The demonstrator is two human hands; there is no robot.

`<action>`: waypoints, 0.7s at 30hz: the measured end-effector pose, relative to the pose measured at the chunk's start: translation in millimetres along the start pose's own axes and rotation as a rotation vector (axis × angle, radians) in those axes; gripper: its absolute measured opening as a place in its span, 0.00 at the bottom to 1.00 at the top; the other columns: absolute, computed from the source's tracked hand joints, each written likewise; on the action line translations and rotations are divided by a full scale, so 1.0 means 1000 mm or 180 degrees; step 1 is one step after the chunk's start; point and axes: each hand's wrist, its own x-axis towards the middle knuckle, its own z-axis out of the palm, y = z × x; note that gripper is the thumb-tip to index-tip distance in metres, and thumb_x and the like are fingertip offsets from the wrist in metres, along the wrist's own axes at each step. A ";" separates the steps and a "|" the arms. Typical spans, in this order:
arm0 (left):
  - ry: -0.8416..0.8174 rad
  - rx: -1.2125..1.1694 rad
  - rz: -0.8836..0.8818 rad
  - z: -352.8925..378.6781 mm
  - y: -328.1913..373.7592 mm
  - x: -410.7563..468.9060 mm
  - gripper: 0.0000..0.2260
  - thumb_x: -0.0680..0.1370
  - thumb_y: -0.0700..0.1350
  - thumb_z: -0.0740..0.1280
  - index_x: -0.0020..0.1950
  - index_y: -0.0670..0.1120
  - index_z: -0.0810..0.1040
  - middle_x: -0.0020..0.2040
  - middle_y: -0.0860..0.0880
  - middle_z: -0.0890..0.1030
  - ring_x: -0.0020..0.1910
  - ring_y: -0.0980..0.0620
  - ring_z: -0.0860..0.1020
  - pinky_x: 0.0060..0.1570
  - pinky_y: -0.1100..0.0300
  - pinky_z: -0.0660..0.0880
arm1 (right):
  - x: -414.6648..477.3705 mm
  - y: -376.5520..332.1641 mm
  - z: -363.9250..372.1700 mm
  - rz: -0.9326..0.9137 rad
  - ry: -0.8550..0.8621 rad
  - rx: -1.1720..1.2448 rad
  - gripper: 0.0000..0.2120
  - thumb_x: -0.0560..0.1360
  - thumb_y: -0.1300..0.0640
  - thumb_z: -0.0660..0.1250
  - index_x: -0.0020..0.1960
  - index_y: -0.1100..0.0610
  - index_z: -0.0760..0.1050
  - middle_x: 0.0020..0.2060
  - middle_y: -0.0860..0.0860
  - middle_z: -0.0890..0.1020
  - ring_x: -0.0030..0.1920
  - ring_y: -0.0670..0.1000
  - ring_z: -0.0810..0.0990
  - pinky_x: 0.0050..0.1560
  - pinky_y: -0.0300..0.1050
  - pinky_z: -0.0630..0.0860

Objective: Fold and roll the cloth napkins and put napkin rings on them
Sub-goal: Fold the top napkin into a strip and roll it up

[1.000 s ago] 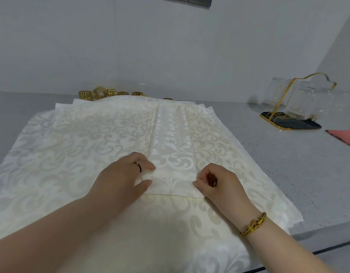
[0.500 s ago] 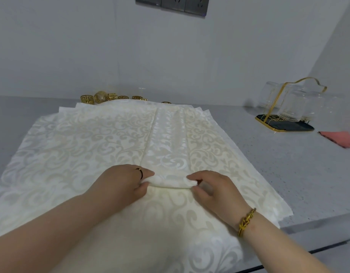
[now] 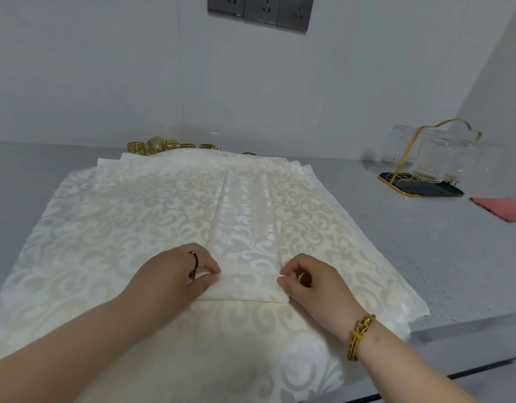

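A cream damask napkin folded into a long narrow strip (image 3: 246, 222) lies on top of a stack of spread napkins (image 3: 105, 228). Its near end is turned over into a short flat fold (image 3: 245, 287). My left hand (image 3: 175, 274) pinches the left corner of that fold between thumb and fingers. My right hand (image 3: 312, 283) pinches the right corner the same way. Several gold napkin rings (image 3: 163, 145) stand in a row behind the stack, against the wall.
A black tray with a gold handle (image 3: 419, 187) holds clear glasses (image 3: 431, 161) at the back right. A pink cloth (image 3: 501, 207) lies at the right edge. The grey counter (image 3: 411, 257) ends in a front edge near my right forearm.
Both hands turned the strip's near end over and away from me, making a first fold. The head camera tilted up, so the wall sockets now show.
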 end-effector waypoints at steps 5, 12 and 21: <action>-0.0284 0.1117 0.0721 -0.008 -0.015 -0.004 0.24 0.74 0.69 0.47 0.51 0.58 0.78 0.47 0.67 0.76 0.50 0.63 0.71 0.49 0.79 0.64 | -0.007 0.011 0.004 -0.1033 0.0211 -0.0707 0.11 0.71 0.44 0.63 0.47 0.49 0.76 0.48 0.35 0.73 0.50 0.36 0.71 0.55 0.23 0.63; -0.0204 0.1185 0.0901 -0.003 -0.020 0.005 0.16 0.68 0.53 0.58 0.46 0.53 0.83 0.39 0.59 0.82 0.46 0.60 0.70 0.51 0.74 0.61 | -0.006 0.001 0.002 -0.0879 -0.0049 -0.1095 0.23 0.68 0.40 0.58 0.54 0.52 0.77 0.39 0.46 0.79 0.39 0.40 0.68 0.45 0.26 0.62; -0.0301 -0.0552 -0.0750 -0.001 -0.005 0.004 0.06 0.75 0.48 0.68 0.42 0.58 0.72 0.31 0.57 0.74 0.33 0.64 0.73 0.32 0.75 0.68 | -0.002 0.000 -0.007 -0.0021 -0.0287 -0.0283 0.13 0.75 0.54 0.64 0.33 0.46 0.70 0.34 0.42 0.73 0.34 0.39 0.71 0.41 0.27 0.67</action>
